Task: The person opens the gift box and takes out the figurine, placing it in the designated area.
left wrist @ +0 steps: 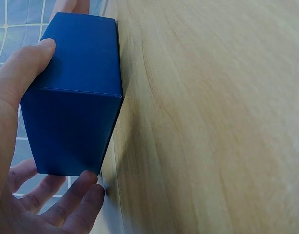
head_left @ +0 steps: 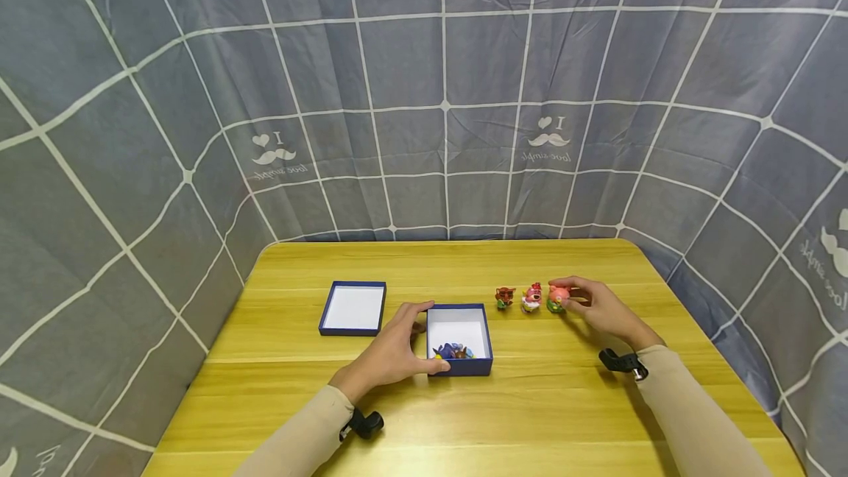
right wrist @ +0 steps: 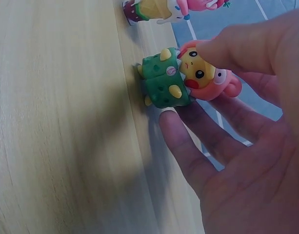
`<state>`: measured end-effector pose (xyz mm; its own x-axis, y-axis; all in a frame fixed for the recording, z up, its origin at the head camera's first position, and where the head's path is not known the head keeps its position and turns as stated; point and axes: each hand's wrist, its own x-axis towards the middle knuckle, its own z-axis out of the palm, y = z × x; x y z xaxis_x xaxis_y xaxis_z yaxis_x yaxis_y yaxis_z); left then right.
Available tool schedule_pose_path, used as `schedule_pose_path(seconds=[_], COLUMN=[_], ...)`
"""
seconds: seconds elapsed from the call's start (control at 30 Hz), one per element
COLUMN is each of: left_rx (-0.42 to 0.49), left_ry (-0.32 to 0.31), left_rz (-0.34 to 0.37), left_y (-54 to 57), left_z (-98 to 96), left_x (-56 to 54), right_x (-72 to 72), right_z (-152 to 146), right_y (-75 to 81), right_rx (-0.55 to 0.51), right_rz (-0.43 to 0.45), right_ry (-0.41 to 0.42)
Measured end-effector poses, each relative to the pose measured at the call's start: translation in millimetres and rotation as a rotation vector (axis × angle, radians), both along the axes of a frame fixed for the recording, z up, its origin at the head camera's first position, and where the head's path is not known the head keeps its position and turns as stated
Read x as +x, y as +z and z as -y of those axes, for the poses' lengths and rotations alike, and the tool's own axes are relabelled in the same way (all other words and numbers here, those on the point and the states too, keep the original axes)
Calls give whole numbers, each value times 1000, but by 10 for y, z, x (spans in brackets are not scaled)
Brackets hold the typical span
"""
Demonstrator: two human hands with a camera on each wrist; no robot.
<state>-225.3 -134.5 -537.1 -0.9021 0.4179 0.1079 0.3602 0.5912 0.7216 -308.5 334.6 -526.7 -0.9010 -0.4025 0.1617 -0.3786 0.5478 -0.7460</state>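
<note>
Right of the open blue square box (head_left: 472,367), an upright pink-hooded, green-bodied plastic figurine (right wrist: 166,80) sits in the right hand's (head_left: 606,311) pinch

Left of the box lies a shallow blue white-lined lid (head_left: 352,308); the left hand (head_left: 394,352) grips the box's left side, thumb on its near wall; small blue-and-brown figurines (head_left: 453,351) lie inside; to the box's right are a reddish-brown figurine (head_left: 505,297), a pink-and-white figurine (head_left: 532,298), then the hooded one, long axis vertical, head between thumb and fingers, the right hand much the nearer; whether its base touches the table (head_left: 530,418) cannot be told.

Mirrored "I" (head_left: 559,123), heart (head_left: 545,122), moustache (head_left: 548,140) and "love simple" (head_left: 546,157) on the grey curtain (head_left: 486,138)
</note>
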Motion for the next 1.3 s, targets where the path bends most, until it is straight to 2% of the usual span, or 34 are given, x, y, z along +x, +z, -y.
schedule_pose_path(seconds=[0.73, 1.3], left_rx=[-3, 2], left_ry=[5, 1], left_rz=[0, 6], left_y=[22, -10], left_z=[1, 6], left_x=[-2, -8], right_x=[-5, -12], right_z=[27, 4], right_y=[40, 21], right_rx=[3, 8], right_rz=[18, -12], right_ry=[-20, -19])
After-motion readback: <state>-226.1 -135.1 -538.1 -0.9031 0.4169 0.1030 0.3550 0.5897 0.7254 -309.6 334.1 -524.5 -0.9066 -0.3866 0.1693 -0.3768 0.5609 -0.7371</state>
